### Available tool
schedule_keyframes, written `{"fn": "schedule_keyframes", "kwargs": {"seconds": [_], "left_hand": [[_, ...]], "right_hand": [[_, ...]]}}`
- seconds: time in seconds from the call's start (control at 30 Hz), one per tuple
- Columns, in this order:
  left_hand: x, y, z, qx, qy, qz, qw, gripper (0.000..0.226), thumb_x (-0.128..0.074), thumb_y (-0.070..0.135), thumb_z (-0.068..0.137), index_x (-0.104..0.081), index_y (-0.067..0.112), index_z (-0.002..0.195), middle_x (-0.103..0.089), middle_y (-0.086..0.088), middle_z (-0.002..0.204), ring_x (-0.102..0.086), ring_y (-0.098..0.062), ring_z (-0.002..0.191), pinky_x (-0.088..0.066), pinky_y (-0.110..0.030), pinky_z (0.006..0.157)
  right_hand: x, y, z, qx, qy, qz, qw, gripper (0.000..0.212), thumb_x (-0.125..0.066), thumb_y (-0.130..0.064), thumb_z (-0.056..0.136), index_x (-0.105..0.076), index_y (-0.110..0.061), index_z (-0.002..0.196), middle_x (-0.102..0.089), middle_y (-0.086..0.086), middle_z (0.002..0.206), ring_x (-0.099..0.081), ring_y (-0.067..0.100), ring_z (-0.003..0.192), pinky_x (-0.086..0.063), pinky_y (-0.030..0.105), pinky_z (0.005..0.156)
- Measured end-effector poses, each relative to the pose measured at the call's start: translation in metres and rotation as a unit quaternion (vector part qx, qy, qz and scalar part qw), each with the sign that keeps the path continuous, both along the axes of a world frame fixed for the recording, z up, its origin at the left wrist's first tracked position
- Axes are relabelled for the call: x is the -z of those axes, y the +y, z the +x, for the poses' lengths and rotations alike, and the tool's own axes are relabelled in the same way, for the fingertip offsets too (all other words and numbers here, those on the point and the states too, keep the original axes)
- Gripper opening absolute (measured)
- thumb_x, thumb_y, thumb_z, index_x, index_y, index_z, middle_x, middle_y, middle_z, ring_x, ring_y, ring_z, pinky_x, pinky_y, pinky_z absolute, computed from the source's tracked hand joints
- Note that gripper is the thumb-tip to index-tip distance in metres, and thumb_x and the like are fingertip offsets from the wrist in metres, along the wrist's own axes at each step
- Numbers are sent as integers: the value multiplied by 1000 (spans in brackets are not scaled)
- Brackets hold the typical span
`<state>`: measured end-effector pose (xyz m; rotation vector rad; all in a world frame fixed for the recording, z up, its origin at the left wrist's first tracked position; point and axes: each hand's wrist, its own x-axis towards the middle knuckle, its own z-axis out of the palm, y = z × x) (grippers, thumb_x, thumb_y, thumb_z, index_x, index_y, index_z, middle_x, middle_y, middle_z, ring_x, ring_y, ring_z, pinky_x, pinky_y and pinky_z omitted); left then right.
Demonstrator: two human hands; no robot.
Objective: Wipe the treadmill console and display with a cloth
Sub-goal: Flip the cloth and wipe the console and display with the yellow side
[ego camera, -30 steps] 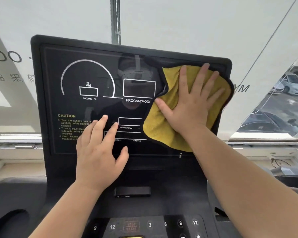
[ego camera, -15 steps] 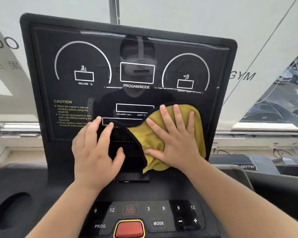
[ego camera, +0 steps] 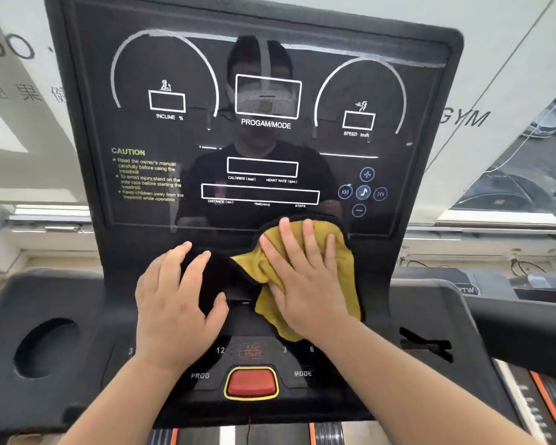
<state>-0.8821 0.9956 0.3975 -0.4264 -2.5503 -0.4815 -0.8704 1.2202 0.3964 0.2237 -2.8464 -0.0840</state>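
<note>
Red and nearest the body, the stop button (ego camera: 251,382) sits just below both wrists, with the PROG key (ego camera: 200,375) and MODE key (ego camera: 303,374) flanking it. A downward stroke carried too far could press one of them, which I judge the main risk.

Above it the left hand (ego camera: 177,303) lies flat on the console (ego camera: 87,303), grip spread and holding nothing. It may smear the surface, and it blocks a leftward sweep.

Just beside it the right hand (ego camera: 305,284) presses the yellow cloth (ego camera: 342,252) onto the console at the lower edge of the display (ego camera: 270,146), grip spread flat, not pinching. The cloth is bunched, so a loose fold could slip from under the palm.

Farther up, the touch icons (ego camera: 363,191) on the display sit near the cloth and might be triggered.

A cup hole (ego camera: 45,346) lies at the far left, and a window (ego camera: 511,194) stands behind.
</note>
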Motion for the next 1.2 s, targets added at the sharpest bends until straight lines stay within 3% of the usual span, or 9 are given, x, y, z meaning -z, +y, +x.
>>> {"fn": "schedule_keyframes", "kwargs": {"seconds": [0.17,0.37,0.53,0.8,0.9,1.03,1.2], "left_hand": [[2,-2,10,18,-39,-15,999,62,-56,43,79,-64,9,130,-55,-11,138,-54,-36,123,-39,-49,102],[3,-8,10,37,-80,-21,996,65,-55,45,79,-62,10,133,-55,-8,140,-53,-34,126,-42,-50,101],[3,-22,5,43,-81,-19,996,66,-56,45,78,-61,11,134,-54,-8,140,-52,-35,127,-43,-51,100],[-4,-68,-6,11,-111,-36,993,69,-55,44,79,-53,13,140,-45,-13,150,-43,-38,136,-37,-57,109],[-8,-73,-10,27,-106,-43,993,70,-56,44,79,-52,13,141,-41,-14,154,-42,-39,137,-36,-58,110],[-13,-69,-17,53,-90,-41,994,72,-63,40,76,-52,13,142,-36,-14,156,-40,-40,136,-36,-60,111],[-21,-62,-25,58,-59,-35,996,72,-62,39,77,-52,13,143,-35,-16,158,-34,-43,142,-27,-60,116]], "right_hand": [[-6,24,10,-43,-28,23,998,67,-39,-45,100,-18,-33,163,-10,-9,172,-7,25,159,-8,57,127],[-1,66,48,84,-54,-43,994,63,-35,-44,100,-29,-24,160,-20,-3,170,-15,29,158,-26,60,122],[-7,3,36,71,-63,-48,994,64,-28,-48,104,-27,-18,160,-20,3,170,-14,37,157,-22,57,124],[-10,-114,-8,-36,-69,-31,996,66,-31,-52,106,-15,-26,164,-8,-5,173,0,28,159,-1,52,127],[-2,-108,-8,-35,-51,-20,998,68,-33,-57,105,-14,-30,164,-5,-6,173,1,26,159,-4,54,128],[10,-62,4,115,-15,-63,991,80,-33,-67,100,-11,-26,164,0,10,173,0,40,158,-11,63,125],[-25,-13,-20,263,24,-170,949,93,-23,-78,93,-4,-19,163,13,23,169,11,51,153,-5,78,116]]}}
